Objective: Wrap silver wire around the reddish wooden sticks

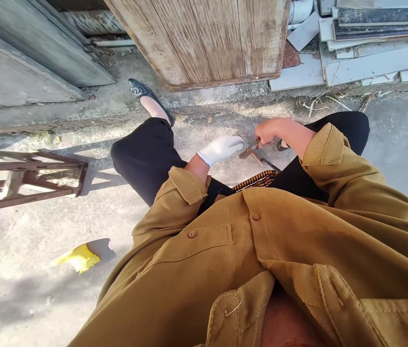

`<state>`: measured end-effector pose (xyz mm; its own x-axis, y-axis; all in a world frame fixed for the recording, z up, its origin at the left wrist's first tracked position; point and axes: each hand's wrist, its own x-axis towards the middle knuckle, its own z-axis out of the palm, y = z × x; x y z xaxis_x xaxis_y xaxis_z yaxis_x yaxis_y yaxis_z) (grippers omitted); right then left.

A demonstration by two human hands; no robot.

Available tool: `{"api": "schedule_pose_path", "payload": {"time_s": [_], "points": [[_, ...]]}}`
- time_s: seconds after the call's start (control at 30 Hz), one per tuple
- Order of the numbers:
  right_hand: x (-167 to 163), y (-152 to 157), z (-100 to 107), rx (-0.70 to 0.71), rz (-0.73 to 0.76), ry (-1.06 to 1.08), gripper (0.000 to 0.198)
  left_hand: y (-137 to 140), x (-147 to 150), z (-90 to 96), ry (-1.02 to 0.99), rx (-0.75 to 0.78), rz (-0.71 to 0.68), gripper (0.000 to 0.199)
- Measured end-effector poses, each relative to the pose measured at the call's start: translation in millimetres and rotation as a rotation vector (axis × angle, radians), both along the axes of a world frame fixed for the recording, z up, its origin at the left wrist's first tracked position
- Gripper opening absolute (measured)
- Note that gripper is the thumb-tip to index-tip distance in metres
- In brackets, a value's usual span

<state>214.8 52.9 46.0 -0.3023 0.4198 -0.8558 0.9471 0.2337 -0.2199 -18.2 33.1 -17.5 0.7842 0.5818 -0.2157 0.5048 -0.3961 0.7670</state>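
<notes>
My left hand (222, 148), in a white knitted glove, reaches over the concrete ground between my knees. Its fingers are pinched together; what lies between them is too small to make out. Close on its right, my bare right hand (269, 131) is closed round a short tool with a flat, rusty brown end (249, 148), whose exact kind is unclear. That end points at the gloved fingertips. A thin reddish stick (257, 157) and a dark rod (271, 165) show just below. Partly hidden by my shirt is an orange-and-black striped woven edge (254, 179).
A wooden stand (34, 176) lies or stands at the left. A yellow object (79, 259), perhaps a glove, rests on the ground. Ahead lean a plank panel (211, 41) and grey boards (26, 62). Stacked tiles and strips (377, 65) fill the upper right.
</notes>
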Motion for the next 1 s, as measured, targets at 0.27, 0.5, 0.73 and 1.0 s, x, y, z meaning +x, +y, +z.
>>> {"api": "schedule_pose_path", "payload": {"time_s": [0.27,0.5,0.73,1.0], "points": [[23.3,8.5,31.5,-0.276,-0.129,0.53,0.023,6.9,0.9,14.0,0.028,-0.177,0.167,0.022],[47.9,20.9,40.0,0.2,-0.909,0.947,0.03,0.2,10.7,0.3,-0.106,-0.3,0.218,0.025],[28.0,25.4,11.5,0.502,-0.457,0.165,0.013,-12.0,11.0,9.5,-0.114,-0.189,0.106,0.026],[6.2,4.0,-6.5,0.046,0.013,-0.071,0.019,6.1,-5.5,2.0,0.037,0.074,0.174,0.027]]}}
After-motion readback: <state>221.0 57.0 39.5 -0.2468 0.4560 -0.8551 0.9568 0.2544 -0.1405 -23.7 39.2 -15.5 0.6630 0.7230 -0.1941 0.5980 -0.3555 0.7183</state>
